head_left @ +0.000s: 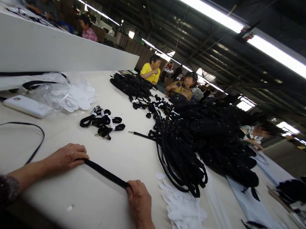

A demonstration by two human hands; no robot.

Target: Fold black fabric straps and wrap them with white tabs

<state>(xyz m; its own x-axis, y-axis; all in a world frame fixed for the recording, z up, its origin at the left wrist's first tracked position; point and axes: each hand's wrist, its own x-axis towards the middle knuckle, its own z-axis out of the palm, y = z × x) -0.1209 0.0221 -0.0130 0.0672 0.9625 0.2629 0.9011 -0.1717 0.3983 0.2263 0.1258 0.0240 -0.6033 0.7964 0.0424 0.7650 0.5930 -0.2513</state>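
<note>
A short run of black webbing strap is stretched between my two hands, just above the white table. My left hand is closed around its left end. At the other end, the fingers of my right hand pinch the strap. Beyond my hands lies a small heap of coiled black straps with metal clips and white wraps. A large bundle of long black straps spreads to the right. White cut strips lie fanned out beside my right hand.
A white power bank with a cable sits at left, near a clear plastic bag of white pieces. A white partition borders the table's left. A big pile of black fabric goods covers the far right. Several people sit beyond.
</note>
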